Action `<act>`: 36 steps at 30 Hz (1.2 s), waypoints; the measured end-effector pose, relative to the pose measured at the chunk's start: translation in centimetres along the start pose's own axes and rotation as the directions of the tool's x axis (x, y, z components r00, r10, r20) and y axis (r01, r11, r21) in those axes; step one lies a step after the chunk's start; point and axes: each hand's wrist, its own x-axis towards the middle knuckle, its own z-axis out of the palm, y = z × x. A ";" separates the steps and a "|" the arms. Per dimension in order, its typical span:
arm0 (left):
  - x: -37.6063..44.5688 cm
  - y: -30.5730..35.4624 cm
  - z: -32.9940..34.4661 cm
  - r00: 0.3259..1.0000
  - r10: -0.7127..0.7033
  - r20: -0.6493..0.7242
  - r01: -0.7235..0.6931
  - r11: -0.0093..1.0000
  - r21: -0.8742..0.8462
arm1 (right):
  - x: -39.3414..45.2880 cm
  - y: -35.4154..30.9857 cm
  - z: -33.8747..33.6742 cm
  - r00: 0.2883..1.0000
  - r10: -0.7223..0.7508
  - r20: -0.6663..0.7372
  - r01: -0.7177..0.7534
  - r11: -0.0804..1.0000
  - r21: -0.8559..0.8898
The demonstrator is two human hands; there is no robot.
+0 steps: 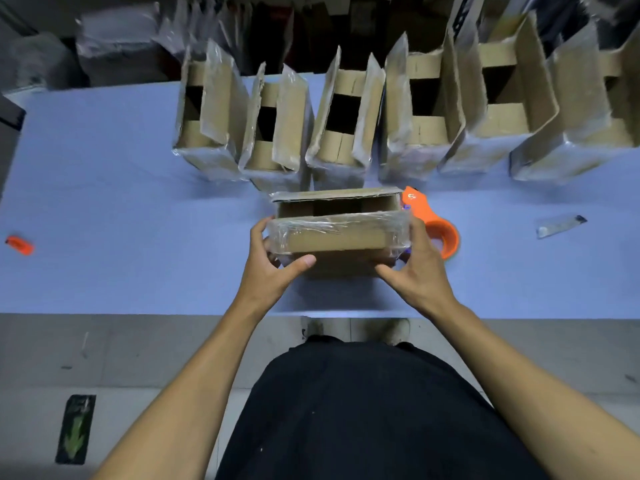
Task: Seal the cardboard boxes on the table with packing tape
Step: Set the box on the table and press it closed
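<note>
A small cardboard box (337,237) with tape-covered flaps sits in the middle of the blue table (121,202), its top partly open. My left hand (272,263) grips its left end, thumb on the near side. My right hand (420,263) grips its right end the same way. An orange tape dispenser (438,225) lies just behind my right hand, touching the box's right side.
Several open cardboard boxes (273,123) stand in a row along the table's far edge, flaps up. A small orange object (19,244) lies at the far left. A box cutter (561,226) lies at the right. The floor is below the table's near edge.
</note>
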 end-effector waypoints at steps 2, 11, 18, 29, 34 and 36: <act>-0.1 -1.1 0.4 0.998 -0.050 0.046 0.050 0.999 -0.005 | -0.6 0.6 0.6 1.000 0.023 0.010 -0.023 1.000 -0.004; 0.9 0.3 1.0 0.990 0.129 -0.063 -0.104 0.947 0.304 | -0.1 -0.8 0.5 0.990 -0.082 -0.113 0.074 0.995 -0.073; 3.1 1.9 1.9 0.819 0.432 0.377 -0.508 0.242 0.826 | 2.3 -2.8 0.8 0.932 -0.350 0.088 0.326 0.711 -0.623; 3.3 0.2 2.9 0.873 0.187 0.451 -0.478 0.142 0.867 | 2.0 -1.1 1.5 0.948 -0.231 0.221 0.319 0.647 -0.692; 3.5 0.4 3.0 0.885 0.169 0.433 -0.459 0.167 0.873 | 2.0 -1.1 1.7 0.954 -0.206 0.219 0.301 0.673 -0.676; 3.9 0.9 3.2 0.892 0.164 0.422 -0.448 0.193 0.873 | 2.5 -1.3 1.5 0.954 -0.212 0.213 0.301 0.689 -0.659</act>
